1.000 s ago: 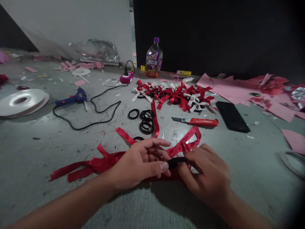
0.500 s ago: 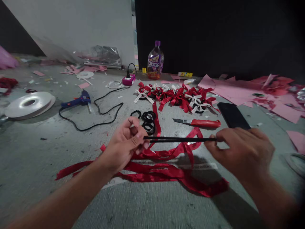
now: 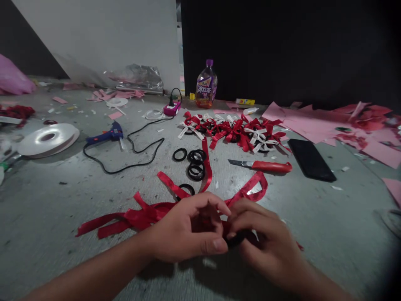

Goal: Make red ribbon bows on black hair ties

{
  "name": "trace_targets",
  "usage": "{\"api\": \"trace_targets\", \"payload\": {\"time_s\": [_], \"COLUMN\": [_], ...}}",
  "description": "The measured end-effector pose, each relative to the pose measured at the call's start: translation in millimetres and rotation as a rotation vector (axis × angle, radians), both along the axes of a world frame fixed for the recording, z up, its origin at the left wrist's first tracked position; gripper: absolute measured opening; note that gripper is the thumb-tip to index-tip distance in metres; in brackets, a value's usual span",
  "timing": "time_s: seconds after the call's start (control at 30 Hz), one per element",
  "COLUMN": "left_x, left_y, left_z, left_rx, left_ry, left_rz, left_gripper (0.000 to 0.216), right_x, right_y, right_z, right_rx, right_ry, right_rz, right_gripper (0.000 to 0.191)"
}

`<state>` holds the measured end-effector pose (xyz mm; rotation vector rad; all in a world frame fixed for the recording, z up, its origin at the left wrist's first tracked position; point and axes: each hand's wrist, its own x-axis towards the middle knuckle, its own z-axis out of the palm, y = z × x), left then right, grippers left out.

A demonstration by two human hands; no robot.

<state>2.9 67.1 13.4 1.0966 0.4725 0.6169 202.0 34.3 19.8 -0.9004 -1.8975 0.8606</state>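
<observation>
My left hand (image 3: 191, 230) and my right hand (image 3: 266, 242) meet low in the middle of the view. Between them is a black hair tie (image 3: 236, 239), pinched by the right fingers; the left thumb tip rests at its near end. The left fingers are curled, their tips partly hidden. Red ribbon (image 3: 140, 217) lies in strips under and behind the hands, and some dark red shows between the fingers. A single black hair tie (image 3: 186, 189) lies just beyond the left hand, on the ribbon. Farther off are several more hair ties (image 3: 196, 170).
Beyond lies a pile of red and white bows (image 3: 234, 131). A red-handled utility knife (image 3: 271, 167) and a phone (image 3: 311, 160) are at right. A blue glue gun (image 3: 106, 133) with its cord and a white ribbon spool (image 3: 48, 140) are at left. A bottle (image 3: 206, 88) stands behind.
Both hands have come down and together. The hair tie, stretched straight between them before, is now slack. A loose hair tie and a ribbon end now show beyond the left hand.
</observation>
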Motion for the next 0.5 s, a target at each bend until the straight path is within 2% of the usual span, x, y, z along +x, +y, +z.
{"api": "trace_targets", "payload": {"time_s": [0.07, 0.17, 0.27, 0.37, 0.5], "left_x": [0.5, 2.0, -0.1, -5.5, -12.5], "left_y": [0.8, 0.0, -0.9, 1.5, 8.4], "left_z": [1.3, 2.6, 4.9, 7.5, 6.2], "left_rx": [0.014, -0.029, -0.099, -0.106, -0.112], "left_ry": [0.001, -0.054, -0.117, -0.097, -0.068], "left_rz": [0.002, -0.012, -0.116, -0.177, -0.169], "left_gripper": [0.03, 0.019, 0.028, 0.033, 0.027], "right_x": [2.4, 4.3, 3.6, 1.3, 3.4], "right_y": [1.7, -0.1, -2.4, -1.7, -2.0], "right_z": [0.7, -3.3, -6.6, -3.5, -0.4], "right_rx": [-0.213, -0.555, -0.83, -0.946, -0.926], "right_ry": [0.138, 0.347, 0.512, 0.51, 0.437], "right_rz": [0.104, 0.254, 0.387, 0.413, 0.424], "right_gripper": [0.012, 0.022, 0.028, 0.026, 0.029]}}
